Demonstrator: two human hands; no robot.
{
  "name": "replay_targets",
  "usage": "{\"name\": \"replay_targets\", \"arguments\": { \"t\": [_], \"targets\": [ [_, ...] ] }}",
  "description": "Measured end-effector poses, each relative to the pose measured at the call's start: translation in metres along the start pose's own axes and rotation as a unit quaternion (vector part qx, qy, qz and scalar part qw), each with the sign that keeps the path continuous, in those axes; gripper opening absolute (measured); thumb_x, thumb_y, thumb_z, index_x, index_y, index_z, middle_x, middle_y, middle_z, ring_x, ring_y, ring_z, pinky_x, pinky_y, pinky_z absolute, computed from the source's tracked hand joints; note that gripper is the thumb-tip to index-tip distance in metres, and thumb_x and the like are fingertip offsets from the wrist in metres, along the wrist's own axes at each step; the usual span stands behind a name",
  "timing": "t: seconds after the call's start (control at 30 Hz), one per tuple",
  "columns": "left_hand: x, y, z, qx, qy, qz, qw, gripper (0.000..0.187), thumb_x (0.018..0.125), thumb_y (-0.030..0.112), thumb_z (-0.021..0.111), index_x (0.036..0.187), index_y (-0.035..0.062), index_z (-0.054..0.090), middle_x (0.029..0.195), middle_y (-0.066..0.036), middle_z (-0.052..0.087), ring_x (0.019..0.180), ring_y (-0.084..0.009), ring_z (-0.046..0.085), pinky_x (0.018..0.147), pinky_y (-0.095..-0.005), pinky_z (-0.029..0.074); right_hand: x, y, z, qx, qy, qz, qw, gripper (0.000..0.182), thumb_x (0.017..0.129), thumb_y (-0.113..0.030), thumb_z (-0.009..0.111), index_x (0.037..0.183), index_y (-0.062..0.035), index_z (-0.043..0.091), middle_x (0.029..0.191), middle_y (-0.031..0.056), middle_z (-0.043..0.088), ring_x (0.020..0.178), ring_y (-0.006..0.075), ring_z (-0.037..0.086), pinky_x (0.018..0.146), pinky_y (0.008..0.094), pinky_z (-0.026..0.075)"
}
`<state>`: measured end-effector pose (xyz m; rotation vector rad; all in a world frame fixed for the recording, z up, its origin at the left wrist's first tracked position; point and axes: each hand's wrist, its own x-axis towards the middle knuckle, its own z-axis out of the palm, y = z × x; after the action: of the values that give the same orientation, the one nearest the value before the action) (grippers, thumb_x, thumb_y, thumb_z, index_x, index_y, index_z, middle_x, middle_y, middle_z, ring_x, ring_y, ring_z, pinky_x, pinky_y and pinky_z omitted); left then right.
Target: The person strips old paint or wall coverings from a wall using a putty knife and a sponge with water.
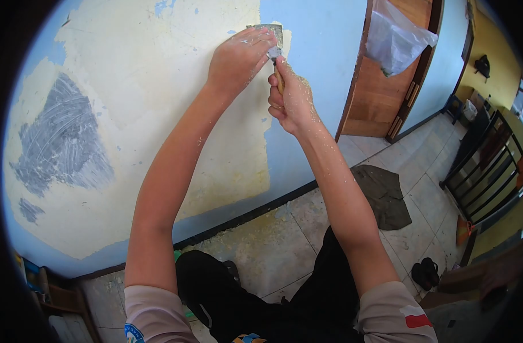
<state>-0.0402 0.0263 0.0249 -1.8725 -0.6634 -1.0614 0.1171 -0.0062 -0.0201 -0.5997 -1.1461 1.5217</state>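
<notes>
A paint scraper (277, 35) with a wide metal blade lies against the wall (176, 114), at the border between bare cream plaster and light blue paint. Its wooden handle is gripped by my right hand (293, 97), the thumb extended along it toward the blade. My left hand (238, 60) is closed over the blade from the left, its fingers pressed together on the metal; the left thumb is hidden. Paint flakes cling to both hands and to the right forearm. Left of the hands, the wall has a grey smeared patch (61, 137).
A plastic bag (396, 43) hangs by the wooden door (381, 94) on the right. A dark cloth (381, 197) lies on the tiled floor, with sandals (425, 273) farther right. Paint scrapings (238, 243) cover the floor along the wall. A dark slatted rack (490, 166) stands at right.
</notes>
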Motion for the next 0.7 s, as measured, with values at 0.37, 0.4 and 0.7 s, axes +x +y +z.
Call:
{"name": "replay_targets", "arguments": {
  "t": [0.37,0.4,0.7],
  "targets": [
    [0.000,0.015,0.009,-0.032,-0.044,-0.050,0.997,0.035,0.081,0.005,0.073,0.116,0.0104,0.073,0.122,-0.005,0.073,0.121,-0.0248,0.065,0.106,-0.0374,0.052,-0.008,0.003,-0.015,0.040,-0.031,0.033,0.998,0.048,0.107,-0.054,0.045,0.078,-0.0163,0.045,0.048,-0.0068,0.026,0.040,0.0076,0.018,0.038,0.0253,0.016],
    [-0.003,0.018,0.008,-0.027,-0.040,-0.049,0.998,0.035,0.082,0.005,0.073,0.116,0.0101,0.073,0.122,-0.005,0.073,0.121,-0.0246,0.065,0.106,-0.0374,0.052,-0.008,0.000,-0.018,0.039,-0.030,0.031,0.998,0.048,0.107,-0.054,0.045,0.078,-0.0163,0.045,0.048,-0.0068,0.026,0.040,0.0076,0.018,0.038,0.0253,0.016],
    [0.002,0.015,0.009,0.000,-0.016,-0.045,0.999,0.031,0.083,0.007,0.072,0.113,0.0094,0.074,0.115,-0.005,0.075,0.120,-0.0224,0.066,0.106,-0.0367,0.052,-0.002,-0.008,-0.011,-0.010,-0.024,0.014,1.000,0.048,0.107,-0.054,0.046,0.077,-0.0162,0.045,0.049,-0.0066,0.026,0.041,0.0082,0.017,0.039,0.0263,0.016]
  ]
}}
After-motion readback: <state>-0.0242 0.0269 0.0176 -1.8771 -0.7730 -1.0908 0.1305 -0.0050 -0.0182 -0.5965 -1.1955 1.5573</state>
